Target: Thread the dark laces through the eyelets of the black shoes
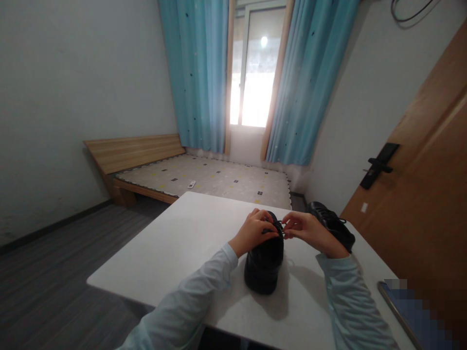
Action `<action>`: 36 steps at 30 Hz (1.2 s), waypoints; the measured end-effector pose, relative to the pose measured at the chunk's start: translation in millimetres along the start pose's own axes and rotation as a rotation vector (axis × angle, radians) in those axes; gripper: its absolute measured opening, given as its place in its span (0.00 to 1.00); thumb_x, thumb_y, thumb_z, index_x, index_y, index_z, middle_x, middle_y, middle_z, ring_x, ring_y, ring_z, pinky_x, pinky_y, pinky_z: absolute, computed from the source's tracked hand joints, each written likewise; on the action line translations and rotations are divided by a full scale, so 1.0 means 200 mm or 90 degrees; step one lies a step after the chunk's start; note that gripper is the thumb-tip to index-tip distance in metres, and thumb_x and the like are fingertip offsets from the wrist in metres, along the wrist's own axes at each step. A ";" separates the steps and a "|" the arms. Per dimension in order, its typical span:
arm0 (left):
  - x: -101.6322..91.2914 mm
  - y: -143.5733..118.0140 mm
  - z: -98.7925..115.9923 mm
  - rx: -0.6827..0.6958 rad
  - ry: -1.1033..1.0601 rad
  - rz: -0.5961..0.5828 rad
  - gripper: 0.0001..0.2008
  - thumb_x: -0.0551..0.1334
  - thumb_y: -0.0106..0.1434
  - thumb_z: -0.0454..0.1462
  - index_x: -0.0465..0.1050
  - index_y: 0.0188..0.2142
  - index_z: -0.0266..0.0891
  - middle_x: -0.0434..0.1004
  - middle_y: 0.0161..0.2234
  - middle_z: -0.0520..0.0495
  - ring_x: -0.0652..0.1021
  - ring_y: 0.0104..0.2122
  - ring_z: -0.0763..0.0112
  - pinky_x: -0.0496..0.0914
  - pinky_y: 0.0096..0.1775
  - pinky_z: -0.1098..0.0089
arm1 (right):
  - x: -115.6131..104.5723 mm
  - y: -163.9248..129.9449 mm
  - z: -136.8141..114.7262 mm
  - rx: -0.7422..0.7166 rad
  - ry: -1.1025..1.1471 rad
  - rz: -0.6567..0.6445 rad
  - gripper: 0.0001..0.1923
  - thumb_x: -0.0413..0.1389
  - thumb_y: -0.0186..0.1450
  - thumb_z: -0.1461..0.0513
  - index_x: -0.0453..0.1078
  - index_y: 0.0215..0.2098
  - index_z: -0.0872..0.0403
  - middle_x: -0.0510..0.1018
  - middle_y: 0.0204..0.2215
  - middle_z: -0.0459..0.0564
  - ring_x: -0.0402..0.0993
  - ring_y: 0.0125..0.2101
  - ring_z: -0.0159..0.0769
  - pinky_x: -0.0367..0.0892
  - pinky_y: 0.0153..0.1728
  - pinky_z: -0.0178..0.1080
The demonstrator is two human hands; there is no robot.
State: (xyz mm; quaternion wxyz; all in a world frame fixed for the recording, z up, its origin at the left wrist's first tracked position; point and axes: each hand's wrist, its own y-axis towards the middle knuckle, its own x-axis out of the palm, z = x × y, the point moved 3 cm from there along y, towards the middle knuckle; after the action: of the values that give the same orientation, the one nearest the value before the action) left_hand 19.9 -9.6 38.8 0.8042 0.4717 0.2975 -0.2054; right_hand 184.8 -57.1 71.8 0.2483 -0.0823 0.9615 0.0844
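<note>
A black lace-up shoe [264, 265] stands upright on the white table, heel toward me. My left hand [255, 228] lies over the shoe's upper from the left, its fingers bent in at the lacing. From the right, my right hand [301, 228] pinches a black shoelace [280, 222] beside the shoe's opening. The left fingertips partly hide the laces, and what exactly they grip is too small to make out. A second black shoe [330, 224] rests behind my right wrist, near the table's right edge.
The white table [164, 248] has its left corner over a grey wood floor. Past its far edge stands a bed [219, 177] with a small white remote [191, 184]. A dark flat object [397, 311], partly blurred out, lies at the right edge. The wooden door [419, 194] is beyond.
</note>
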 end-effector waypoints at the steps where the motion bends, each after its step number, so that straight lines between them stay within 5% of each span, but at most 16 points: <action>1: 0.00 0.00 0.00 0.002 0.002 0.003 0.06 0.65 0.54 0.42 0.78 0.30 0.43 0.71 0.38 0.47 0.67 0.40 0.66 0.65 0.43 0.65 | 0.00 0.00 0.00 -0.002 -0.002 0.000 0.12 0.61 0.51 0.60 0.67 0.32 0.56 0.77 0.24 0.48 0.77 0.26 0.37 0.71 0.28 0.38; 8: -0.03 0.00 0.02 -0.009 -0.021 0.032 0.04 0.65 0.54 0.39 0.77 0.30 0.42 0.71 0.39 0.47 0.68 0.40 0.67 0.65 0.45 0.65 | 0.00 0.00 0.00 -0.070 -0.155 0.011 0.14 0.61 0.54 0.54 0.71 0.32 0.56 0.72 0.27 0.47 0.65 0.20 0.27 0.62 0.19 0.31; 19: -0.16 0.02 0.04 -0.044 -0.135 0.072 0.04 0.63 0.56 0.37 0.75 0.29 0.38 0.73 0.33 0.47 0.71 0.38 0.68 0.65 0.44 0.67 | 0.06 0.02 0.00 -0.142 -0.229 -0.006 0.12 0.60 0.56 0.53 0.77 0.30 0.54 0.66 0.27 0.48 0.61 0.25 0.30 0.58 0.21 0.32; 29: -0.20 0.02 0.05 0.012 -0.242 -0.075 0.10 0.67 0.52 0.42 0.76 0.31 0.38 0.73 0.35 0.46 0.72 0.39 0.69 0.65 0.45 0.68 | 0.07 0.01 -0.02 -0.148 -0.217 -0.034 0.13 0.60 0.55 0.52 0.78 0.30 0.51 0.66 0.26 0.47 0.62 0.26 0.31 0.58 0.23 0.33; 36: -0.15 0.00 -0.01 0.001 -0.086 -0.159 0.19 0.71 0.43 0.45 0.76 0.35 0.43 0.68 0.41 0.45 0.68 0.43 0.64 0.65 0.45 0.65 | 0.06 0.01 0.00 -0.151 -0.208 -0.042 0.14 0.61 0.54 0.50 0.79 0.30 0.51 0.64 0.24 0.46 0.61 0.25 0.31 0.57 0.23 0.33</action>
State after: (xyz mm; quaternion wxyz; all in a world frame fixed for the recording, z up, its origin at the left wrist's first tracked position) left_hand -4.1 -6.3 58.2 0.7904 0.4166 0.2988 -0.3352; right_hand 173.7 -56.9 66.5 0.3925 -0.1275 0.8883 0.2014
